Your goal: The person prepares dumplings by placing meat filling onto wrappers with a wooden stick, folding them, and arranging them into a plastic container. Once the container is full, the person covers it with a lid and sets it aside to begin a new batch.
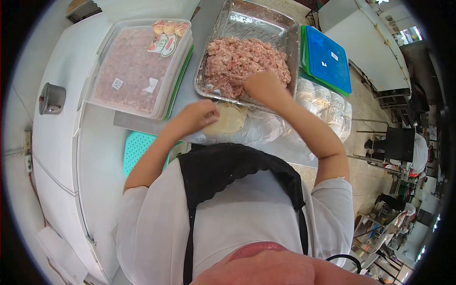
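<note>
My right hand (pixel 268 88) reaches over the near edge of a metal tray (pixel 247 23), its curled fingers pressed into a mound of pink minced meat (pixel 247 59). The fingertips are hidden. Closer to my body, my left hand (pixel 202 116) is closed, with bent fingers at the left edge of a pale round dough wrapper (pixel 229 118). The wrapper appears pinched there, over others of its kind. Clear plastic wrap (pixel 263 129) lies to the right of these wrappers, in front of the tray.
Left of the tray stands a lidded clear container (pixel 130 71) with pink contents. Blue and green lids (pixel 327 59) are stacked at right, beside plastic-bagged pale packs (pixel 327 104). A turquoise perforated basket (pixel 137 149) sits below the table edge. A metal cup (pixel 53 99) is at far left.
</note>
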The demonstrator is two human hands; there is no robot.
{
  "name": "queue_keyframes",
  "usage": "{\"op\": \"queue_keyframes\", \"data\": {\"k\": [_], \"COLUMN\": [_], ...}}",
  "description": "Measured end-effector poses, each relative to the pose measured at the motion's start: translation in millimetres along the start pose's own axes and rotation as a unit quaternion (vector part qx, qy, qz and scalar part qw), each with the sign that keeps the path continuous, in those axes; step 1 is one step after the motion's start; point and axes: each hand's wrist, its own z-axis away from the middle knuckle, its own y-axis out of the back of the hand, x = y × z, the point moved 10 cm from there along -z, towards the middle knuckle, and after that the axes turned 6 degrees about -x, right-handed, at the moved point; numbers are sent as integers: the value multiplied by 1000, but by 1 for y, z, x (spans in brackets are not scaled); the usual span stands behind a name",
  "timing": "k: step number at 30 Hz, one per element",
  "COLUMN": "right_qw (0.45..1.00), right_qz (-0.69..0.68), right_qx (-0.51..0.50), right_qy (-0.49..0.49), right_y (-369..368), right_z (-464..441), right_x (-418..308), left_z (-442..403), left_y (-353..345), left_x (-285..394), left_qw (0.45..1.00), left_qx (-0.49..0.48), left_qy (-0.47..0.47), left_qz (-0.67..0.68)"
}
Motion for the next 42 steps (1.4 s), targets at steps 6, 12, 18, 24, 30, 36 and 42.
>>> {"op": "queue_keyframes", "data": {"k": [6, 12, 18, 24, 30, 36, 42], "right_qw": [1000, 996, 997, 991, 983, 841, 662], "right_qz": [3, -18, -61, -117, -161, -533, -701], "right_qx": [9, 74, -34, 47, 84, 22, 231], "right_qy": [-1, 55, -26, -53, -37, -87, -131], "right_y": [17, -31, -6, -51, -43, -64, -43], "right_z": [23, 6, 30, 6, -12, 23, 46], "right_x": [3, -22, 30, -19, -40, 7, 44], "left_z": [9, 11, 18, 16, 13, -6, -73], "left_y": [-46, -48, -9, -28, -44, -19, 37], "left_x": [-15, -32, -28, -61, -64, -57, 2], "left_qw": [981, 985, 967, 848, 837, 894, 655], "left_qx": [140, 143, 229, 194, 127, 112, 175], "left_qy": [-72, -89, -14, 52, 93, 73, -81], "left_qz": [-115, -44, 108, 491, 524, 427, 730]}}
